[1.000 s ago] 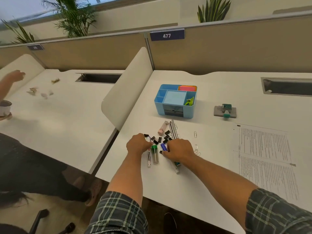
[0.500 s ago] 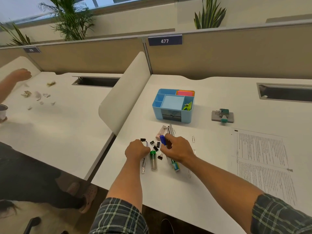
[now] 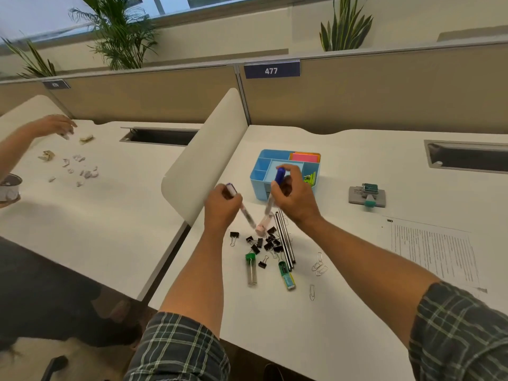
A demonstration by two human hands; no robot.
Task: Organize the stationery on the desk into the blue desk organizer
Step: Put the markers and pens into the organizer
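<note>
My left hand (image 3: 221, 206) is shut on a clear pen with a purple cap (image 3: 247, 215), lifted above the desk. In my right hand (image 3: 295, 196) is a pen with a blue cap (image 3: 279, 176), held upright just in front of the blue desk organizer (image 3: 261, 171). The organizer holds pink and orange sticky notes (image 3: 305, 156) and yellow-green clips (image 3: 312, 179). On the desk below my hands lie several black binder clips (image 3: 265, 243), black pencils (image 3: 284, 239), a pink eraser (image 3: 262, 225), a green-capped tube (image 3: 251, 266), a green lead case (image 3: 286, 274) and paper clips (image 3: 319, 266).
A grey and teal stapler-like tool (image 3: 367, 195) sits right of the organizer. A printed sheet (image 3: 431, 248) lies at the right. A white divider panel (image 3: 203, 160) stands left of the organizer. Another person's hand (image 3: 53, 126) works over paper scraps (image 3: 82, 171) on the left desk.
Both hands have risen from the pile, each lifting a pen. The right hand moved up toward the organizer with the blue-capped pen.
</note>
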